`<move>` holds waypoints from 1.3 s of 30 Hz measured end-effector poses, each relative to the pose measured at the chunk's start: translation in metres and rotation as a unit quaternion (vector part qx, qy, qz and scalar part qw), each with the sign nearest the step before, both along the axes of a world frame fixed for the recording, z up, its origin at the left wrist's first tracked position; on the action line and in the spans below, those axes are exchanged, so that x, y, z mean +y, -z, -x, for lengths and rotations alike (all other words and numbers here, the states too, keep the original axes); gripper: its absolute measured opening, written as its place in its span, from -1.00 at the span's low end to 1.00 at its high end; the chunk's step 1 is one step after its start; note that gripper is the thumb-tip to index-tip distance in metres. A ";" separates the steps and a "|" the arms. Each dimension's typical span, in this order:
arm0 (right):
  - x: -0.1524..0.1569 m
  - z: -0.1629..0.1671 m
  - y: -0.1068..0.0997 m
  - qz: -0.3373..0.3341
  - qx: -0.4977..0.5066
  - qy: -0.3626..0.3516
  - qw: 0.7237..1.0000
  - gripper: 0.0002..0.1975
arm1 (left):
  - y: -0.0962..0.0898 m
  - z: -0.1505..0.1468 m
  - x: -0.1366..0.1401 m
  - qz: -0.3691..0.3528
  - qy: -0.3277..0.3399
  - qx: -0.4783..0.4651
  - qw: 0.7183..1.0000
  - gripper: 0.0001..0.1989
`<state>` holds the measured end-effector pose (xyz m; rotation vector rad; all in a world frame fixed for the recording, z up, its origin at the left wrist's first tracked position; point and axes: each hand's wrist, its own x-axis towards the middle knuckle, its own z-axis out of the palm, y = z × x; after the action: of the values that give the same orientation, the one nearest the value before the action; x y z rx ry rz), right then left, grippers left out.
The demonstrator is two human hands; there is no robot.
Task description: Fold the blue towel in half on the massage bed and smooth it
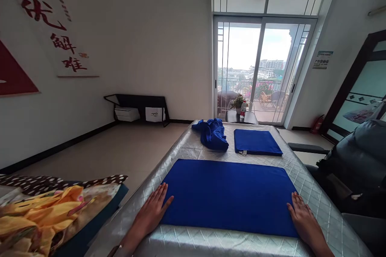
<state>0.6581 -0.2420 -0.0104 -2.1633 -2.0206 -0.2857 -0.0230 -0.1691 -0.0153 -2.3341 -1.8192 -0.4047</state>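
Note:
A flat blue cloth (229, 196), folded into a wide rectangle, lies across the near part of a table with a silvery quilted cover (187, 241). My left hand (155, 207) rests flat at the cloth's left edge, fingers stretched forward. At its right edge lies my right hand (301, 213), also flat, with the thumb on the cloth. Farther back, a smaller folded blue cloth (257, 141) with a white tag sits to the right. Left of that is a crumpled blue cloth (213, 134) in a loose heap.
Yellow and patterned fabrics (60, 213) are piled at the lower left. A dark padded chair (358, 168) stands at the right. Beyond the table's far end, a small stand (250, 117) holds a bottle (243, 110) and a potted plant (237, 102). A black shelf (141, 102) is by the wall.

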 end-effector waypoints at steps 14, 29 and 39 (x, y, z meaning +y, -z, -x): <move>0.000 0.002 -0.003 0.011 0.008 0.029 0.999 -0.32 | -0.024 -0.011 -0.006 0.040 -0.032 -0.020 0.998 -0.28; 0.044 0.222 -0.094 0.072 0.112 -0.117 0.984 -0.33 | -0.077 -0.225 0.004 0.006 0.184 -0.044 0.982 -0.35; 0.062 0.266 -0.070 0.129 0.120 -0.113 0.978 -0.35 | -0.047 -0.268 0.006 0.047 0.191 -0.066 0.978 -0.37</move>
<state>0.3925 -0.1797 0.0592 -1.9560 -2.2317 0.2698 0.2452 -0.1635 0.0321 -2.7902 -1.4580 -0.5419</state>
